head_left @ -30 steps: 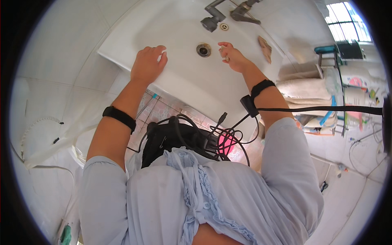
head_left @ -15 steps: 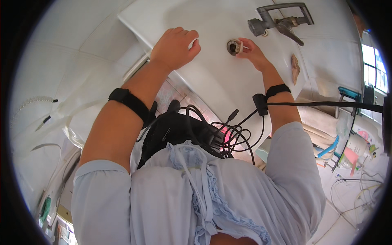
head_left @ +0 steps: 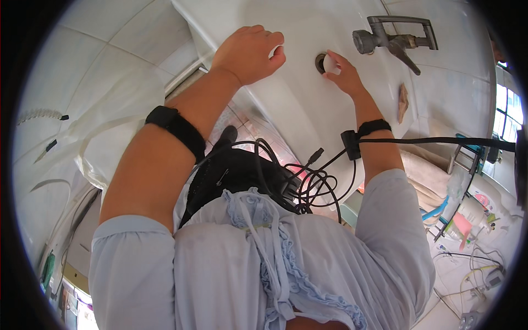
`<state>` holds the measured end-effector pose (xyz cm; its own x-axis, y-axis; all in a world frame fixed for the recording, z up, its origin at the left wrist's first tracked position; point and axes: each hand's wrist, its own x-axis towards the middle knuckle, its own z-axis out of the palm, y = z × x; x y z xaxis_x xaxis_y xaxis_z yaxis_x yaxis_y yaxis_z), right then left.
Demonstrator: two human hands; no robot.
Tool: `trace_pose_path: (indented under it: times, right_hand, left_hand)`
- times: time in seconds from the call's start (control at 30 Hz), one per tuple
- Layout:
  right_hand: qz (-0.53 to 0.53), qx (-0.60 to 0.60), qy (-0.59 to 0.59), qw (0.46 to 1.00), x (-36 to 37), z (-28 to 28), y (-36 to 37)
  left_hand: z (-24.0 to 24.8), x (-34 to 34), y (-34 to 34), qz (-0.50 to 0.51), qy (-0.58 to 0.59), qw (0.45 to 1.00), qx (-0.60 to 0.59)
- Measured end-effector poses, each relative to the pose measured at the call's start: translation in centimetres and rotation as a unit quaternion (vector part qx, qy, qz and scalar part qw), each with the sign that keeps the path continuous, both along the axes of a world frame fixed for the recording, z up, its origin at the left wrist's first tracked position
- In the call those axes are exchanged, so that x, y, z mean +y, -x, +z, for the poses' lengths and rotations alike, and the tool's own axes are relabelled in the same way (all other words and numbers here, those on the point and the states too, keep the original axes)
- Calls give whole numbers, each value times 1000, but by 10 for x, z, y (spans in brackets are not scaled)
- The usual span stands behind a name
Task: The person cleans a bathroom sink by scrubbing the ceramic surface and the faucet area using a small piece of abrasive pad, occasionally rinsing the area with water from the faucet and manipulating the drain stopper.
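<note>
A white sink (head_left: 275,107) lies below my hands, with a dark drain hole (head_left: 320,64) in its basin. At the drain's right edge my right hand (head_left: 347,74) pinches a small, pale, round drain stopper (head_left: 331,65) between thumb and fingers. The stopper stands tilted beside the opening and partly covers it. My left hand (head_left: 250,55) is curled above the left part of the sink, thumb bent toward the forefinger. Its other fingers are tucked under, so anything inside them is hidden.
A dull metal faucet (head_left: 393,41) is at the sink's far right. A brownish, flat piece (head_left: 403,103) lies on the right rim. Looped black cables (head_left: 316,187) hang before my lap; one cable runs from my right wrist strap (head_left: 374,128). Bottles (head_left: 473,212) stand at the right.
My right hand has turned the stopper, so its pale round face shows instead of its ribbed side. The left hand stays curled. The whole view has shifted slightly.
</note>
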<state>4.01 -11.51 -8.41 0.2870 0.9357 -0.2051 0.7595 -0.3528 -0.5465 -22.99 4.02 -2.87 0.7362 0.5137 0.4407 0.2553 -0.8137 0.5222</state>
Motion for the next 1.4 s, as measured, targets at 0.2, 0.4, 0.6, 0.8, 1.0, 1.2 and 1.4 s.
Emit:
trace_pose_path:
  times: [0.2,0.4,0.6,0.8,1.0,1.2,1.4]
  right_hand:
    - [17,-28,42,999,6,7,4]
    - [125,-167,76,975,16,0,-5]
    - [58,-138,104,983,25,2,1]
    - [51,-164,100,980,23,0,4]
    - [65,-165,143,974,28,7,-1]
    - [78,-142,95,982,21,-7,-7]
    - [-29,-87,77,993,20,-1,-10]
  left_hand:
    - [-1,1,4,23,20,999,16]
    - [-1,1,4,7,-9,1000,-2]
    - [-1,0,6,14,-3,1000,-12]
    - [5,-2,7,9,10,1000,25]
    - [1,1,7,12,22,999,21]
    - [5,-2,6,8,22,999,25]
    - [5,0,6,5,24,999,44]
